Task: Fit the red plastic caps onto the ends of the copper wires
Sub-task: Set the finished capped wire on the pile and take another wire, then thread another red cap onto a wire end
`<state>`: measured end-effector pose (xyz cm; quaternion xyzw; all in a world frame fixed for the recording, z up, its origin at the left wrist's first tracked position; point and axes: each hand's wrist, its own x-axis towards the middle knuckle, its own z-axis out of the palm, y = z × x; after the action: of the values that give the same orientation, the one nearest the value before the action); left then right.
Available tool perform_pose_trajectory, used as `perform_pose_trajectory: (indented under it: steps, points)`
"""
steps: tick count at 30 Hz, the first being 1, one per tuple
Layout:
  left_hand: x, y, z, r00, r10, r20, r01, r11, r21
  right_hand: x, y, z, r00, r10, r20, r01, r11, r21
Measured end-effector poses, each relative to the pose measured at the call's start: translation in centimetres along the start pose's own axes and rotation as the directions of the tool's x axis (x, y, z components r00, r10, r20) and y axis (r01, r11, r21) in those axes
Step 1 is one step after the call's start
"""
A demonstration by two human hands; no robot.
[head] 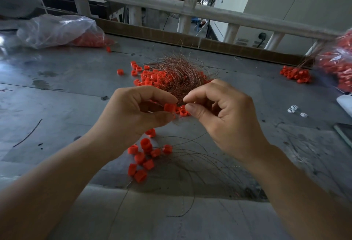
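My left hand (137, 110) pinches a red plastic cap (169, 107) between thumb and fingers above the grey table (57, 91). My right hand (219, 114) pinches the end of a thin copper wire (183, 101) right next to that cap. Behind the hands lies a tangled bundle of copper wires (179, 74) over a scatter of loose red caps (147, 77). Below the hands sits a cluster of red caps with wires attached (142, 158), and their wires (200, 161) curve off to the right.
A clear plastic bag of red caps (62, 30) lies at the back left. Another bag of caps (337, 62) sits at the far right beside a small pile of caps (296, 74). A few white pieces (295, 109) lie right. A white railing (171, 5) borders the table's far side.
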<state>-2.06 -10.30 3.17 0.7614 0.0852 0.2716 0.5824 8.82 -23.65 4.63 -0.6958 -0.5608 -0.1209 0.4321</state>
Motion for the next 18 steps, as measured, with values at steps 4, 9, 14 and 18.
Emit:
perform_pose_trajectory:
  steps: [4, 9, 14, 18]
  points:
    - [-0.07, 0.09, 0.09, 1.0, -0.006, 0.024, 0.007, 0.999, -0.033, -0.06, 0.09, 0.14, 0.999, 0.044, 0.032, -0.043, 0.999, -0.026]
    - [-0.12, 0.34, 0.08, 1.0, 0.001, 0.025, 0.0, 0.998, -0.059, -0.04, 0.24, 0.24, 0.994, 0.066, 0.082, -0.061, 0.996, -0.065]
    - [-0.04, 0.12, -0.03, 1.0, -0.001, 0.007, 0.002, 0.995, -0.097, -0.05, -0.02, -0.02, 0.998, 0.05, 0.041, -0.048, 0.998, -0.041]
    - [0.05, -0.06, -0.12, 1.0, -0.01, 0.029, 0.014, 0.993, -0.114, 0.01, 0.2, -0.22, 0.995, 0.089, 0.041, -0.089, 0.996, -0.006]
